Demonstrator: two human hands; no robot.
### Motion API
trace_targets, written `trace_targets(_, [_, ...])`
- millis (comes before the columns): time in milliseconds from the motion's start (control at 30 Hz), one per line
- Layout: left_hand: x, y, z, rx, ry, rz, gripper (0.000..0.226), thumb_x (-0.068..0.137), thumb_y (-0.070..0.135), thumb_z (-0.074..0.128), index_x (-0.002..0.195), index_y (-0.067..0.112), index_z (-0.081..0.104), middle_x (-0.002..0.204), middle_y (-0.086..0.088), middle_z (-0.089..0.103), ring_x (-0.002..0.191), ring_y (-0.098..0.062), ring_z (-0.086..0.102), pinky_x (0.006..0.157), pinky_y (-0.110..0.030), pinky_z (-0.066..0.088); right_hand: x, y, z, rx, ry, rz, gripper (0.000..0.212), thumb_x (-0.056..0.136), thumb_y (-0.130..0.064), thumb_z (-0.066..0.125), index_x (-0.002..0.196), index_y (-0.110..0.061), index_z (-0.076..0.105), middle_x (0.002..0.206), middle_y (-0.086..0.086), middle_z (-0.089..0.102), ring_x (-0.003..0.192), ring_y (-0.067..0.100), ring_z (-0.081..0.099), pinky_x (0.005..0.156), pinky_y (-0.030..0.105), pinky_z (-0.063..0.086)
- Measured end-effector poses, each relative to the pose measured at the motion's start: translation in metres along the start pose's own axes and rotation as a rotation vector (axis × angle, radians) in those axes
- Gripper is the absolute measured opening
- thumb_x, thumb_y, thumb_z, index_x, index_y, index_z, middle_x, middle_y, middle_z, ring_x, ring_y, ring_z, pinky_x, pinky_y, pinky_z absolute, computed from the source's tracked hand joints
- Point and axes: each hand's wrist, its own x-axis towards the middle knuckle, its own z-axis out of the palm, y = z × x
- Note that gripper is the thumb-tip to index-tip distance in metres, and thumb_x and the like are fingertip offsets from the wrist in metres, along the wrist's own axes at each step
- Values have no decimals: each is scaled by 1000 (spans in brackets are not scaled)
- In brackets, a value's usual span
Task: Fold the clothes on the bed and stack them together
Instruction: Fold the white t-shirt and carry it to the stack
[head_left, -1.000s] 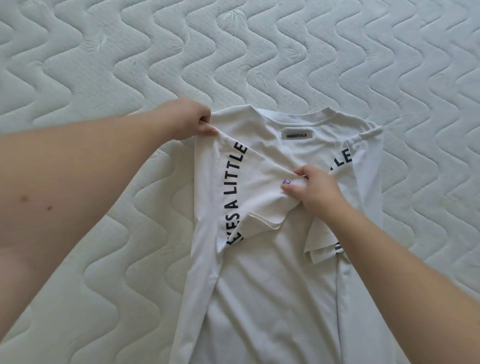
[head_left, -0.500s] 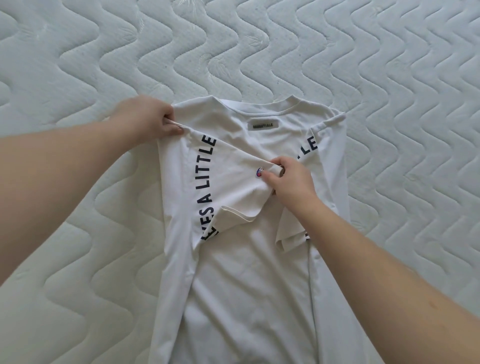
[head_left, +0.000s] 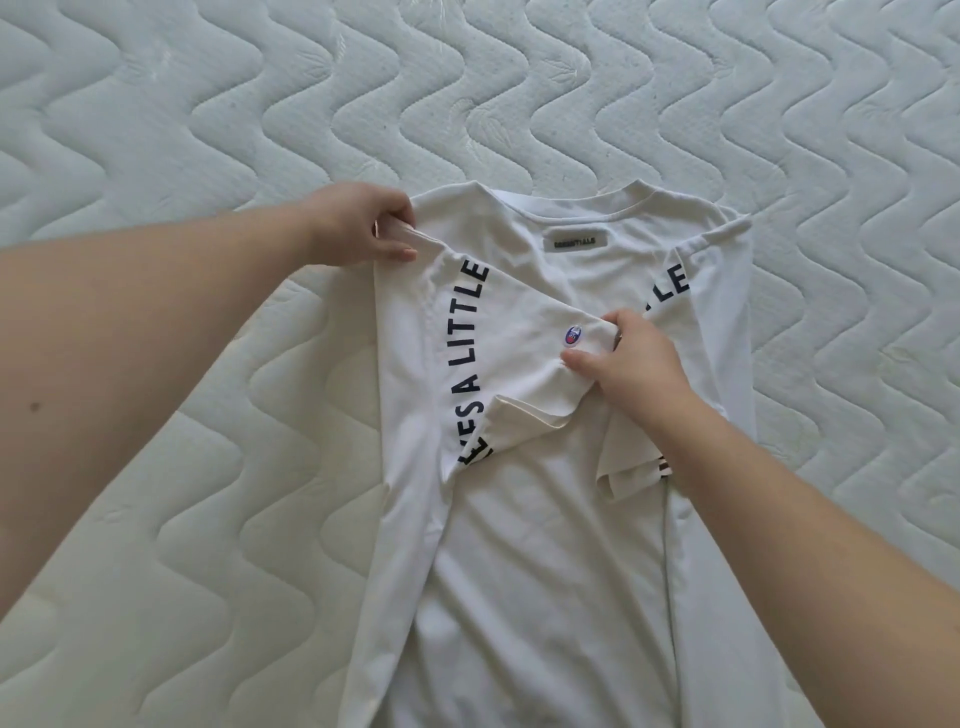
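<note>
**Folding the left sleeve inward across a long white shirt**

Running lengthwise away from the person, the white T-shirt lies flat on the bed, its hem out of view past the near edge and its collar at the far end. That long axis is what the coming move seems to turn on: both side panels are already turned in toward the shirt's midline, so the next fold would likely travel along it, hem toward collar or collar toward hem.

Nearest on the shirt, the lower body is smooth, with the two folded edges meeting loosely down the middle. Above it, near the centre of the shirt, the right hand pinches the cuff of the left sleeve between thumb and curled fingers, beside a small round logo; the sleeve is laid across the folded left panel (its lower corner curls up and is not yet flat). Just right of that hand, the right sleeve hangs rumpled, a likely snag for a clean fold.

Farther up, at the shirt's left shoulder, the left hand grips a bunched fold of fabric, anchoring that corner. It is the hand closer to the collar. Beyond, a neck label sits below the collar, then bare quilted mattress.
</note>
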Motion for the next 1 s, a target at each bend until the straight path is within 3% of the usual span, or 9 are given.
trace_targets(167, [4,1,10,74,133,-67,24,86,25,74,106,13,68,106,-11,66,99,-28,56,74,-29,37,-5,-2,-2,-43,118,-61,35,86,-36,68,115,-19,59,90,-2,61,92,23,59,73,33,45])
trace_targets(300, [2,7,27,66,268,-90,27,89,34,69,108,14,66,111,-9,57,107,-29,54,76,-31,35,-9,4,-4,-42,152,-109,28,91,-31,63,115,-17,58,75,-11,50,88,23,56,69,31,37])
trace_targets(400, [3,8,26,48,250,-48,30,93,41,63,108,14,63,111,-8,60,107,-30,55,77,-33,37,-10,6,-11,-67,116,-103,25,94,-25,60,117,-16,57,76,-12,47,88,21,52,70,29,34])
trace_targets(467, [6,9,21,48,220,-37,30,95,44,59,108,18,62,107,-8,62,104,-30,56,75,-33,37,-12,7,-13,-42,73,-84,23,93,-22,60,116,-17,57,81,-9,52,90,21,55,75,31,43])
trace_targets(567, [12,13,12,133,199,-34,34,92,50,59,109,21,60,103,-9,61,102,-32,55,73,-34,35,-15,14,-11,22,67,-65,19,90,-22,62,109,-21,59,92,-2,62,92,25,63,83,46,54])
trace_targets(733, [23,23,16,159,210,-27,42,84,45,72,106,12,57,110,-13,60,104,-32,53,74,-34,35,-20,24,-5,72,61,14,42,79,-36,76,113,-21,57,97,0,66,87,25,67,83,41,54])
trace_targets(867, [24,20,30,23,236,-52,42,82,42,75,104,11,56,109,-8,50,102,-29,53,79,-32,37,-19,24,-10,49,123,10,26,80,-30,71,97,-14,61,87,7,67,79,29,67,75,43,54])
trace_targets(1000, [21,18,36,-43,284,-55,41,84,40,74,106,11,56,118,-13,48,110,-30,50,90,-35,41,-20,20,-17,108,155,17,25,80,-25,69,96,-7,63,88,13,68,74,30,68,73,48,57])
